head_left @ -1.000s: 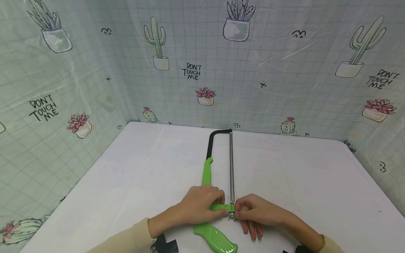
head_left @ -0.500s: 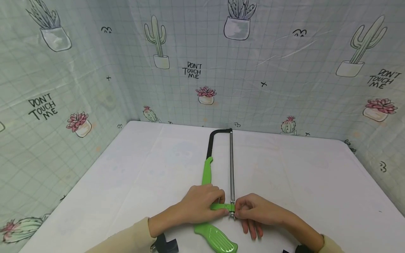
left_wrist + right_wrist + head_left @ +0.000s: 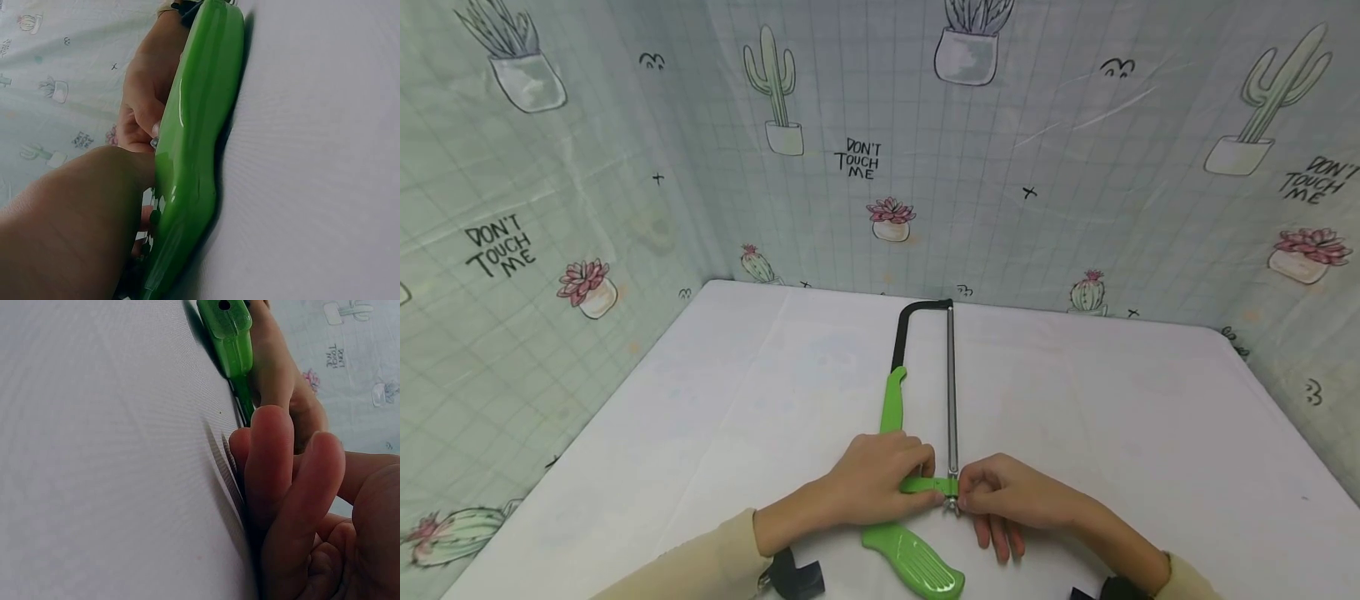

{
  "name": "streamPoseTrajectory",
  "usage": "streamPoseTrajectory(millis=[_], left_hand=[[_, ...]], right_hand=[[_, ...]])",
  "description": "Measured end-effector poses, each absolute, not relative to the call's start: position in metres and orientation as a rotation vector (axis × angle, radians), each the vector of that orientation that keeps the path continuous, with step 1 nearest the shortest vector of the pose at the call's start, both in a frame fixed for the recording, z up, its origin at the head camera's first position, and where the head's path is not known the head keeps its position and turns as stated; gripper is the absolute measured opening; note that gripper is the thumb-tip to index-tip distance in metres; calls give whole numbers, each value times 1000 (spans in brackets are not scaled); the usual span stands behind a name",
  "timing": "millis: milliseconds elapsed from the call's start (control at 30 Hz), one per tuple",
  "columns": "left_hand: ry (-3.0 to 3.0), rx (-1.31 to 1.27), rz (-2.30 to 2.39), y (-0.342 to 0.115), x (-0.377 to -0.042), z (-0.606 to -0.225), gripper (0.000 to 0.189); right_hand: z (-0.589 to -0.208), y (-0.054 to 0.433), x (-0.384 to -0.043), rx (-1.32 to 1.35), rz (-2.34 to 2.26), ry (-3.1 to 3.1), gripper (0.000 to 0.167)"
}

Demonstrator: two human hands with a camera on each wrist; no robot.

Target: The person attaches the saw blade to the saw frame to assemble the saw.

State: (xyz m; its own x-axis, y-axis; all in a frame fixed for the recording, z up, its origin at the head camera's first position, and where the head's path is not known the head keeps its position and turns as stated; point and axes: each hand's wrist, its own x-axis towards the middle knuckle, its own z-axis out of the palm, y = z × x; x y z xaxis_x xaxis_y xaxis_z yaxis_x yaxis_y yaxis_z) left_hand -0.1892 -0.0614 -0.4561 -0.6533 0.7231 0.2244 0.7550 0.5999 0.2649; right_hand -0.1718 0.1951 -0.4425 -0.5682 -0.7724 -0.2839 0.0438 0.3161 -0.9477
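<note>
A hacksaw [image 3: 892, 404] with a green handle and black front frame lies flat on the white table, its blade [image 3: 952, 383] on the right side. My left hand [image 3: 876, 479] lies across the frame above the handle, holding the green crosspiece [image 3: 936, 485] between thumb and fingers. At the blade's near end, my right hand [image 3: 1026, 493] pinches a small silver wing nut [image 3: 952, 506] with thumb and index finger; its other fingers hang lower. In the left wrist view, the green handle [image 3: 203, 119] hides much of the work. The right wrist view shows curled fingers [image 3: 269, 462], but hides the nut.
The white table [image 3: 1075, 383] extends to both sides of the saw. Cactus-print cloth [image 3: 880, 108] walls the back and sides. Dark straps [image 3: 797, 577] sit at the wrists by the table's near edge.
The whole scene shifts slightly upward in the head view. Both hands keep their places on the saw, with hardly any visible finger movement.
</note>
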Motion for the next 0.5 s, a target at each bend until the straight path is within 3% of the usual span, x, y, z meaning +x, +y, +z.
streamPoseTrajectory(millis=[500], left_hand=[[-2755,-1247,-508,-61,-189,-454,26]], right_hand=[[-442,195,-174,-659,-1331,1825,18]])
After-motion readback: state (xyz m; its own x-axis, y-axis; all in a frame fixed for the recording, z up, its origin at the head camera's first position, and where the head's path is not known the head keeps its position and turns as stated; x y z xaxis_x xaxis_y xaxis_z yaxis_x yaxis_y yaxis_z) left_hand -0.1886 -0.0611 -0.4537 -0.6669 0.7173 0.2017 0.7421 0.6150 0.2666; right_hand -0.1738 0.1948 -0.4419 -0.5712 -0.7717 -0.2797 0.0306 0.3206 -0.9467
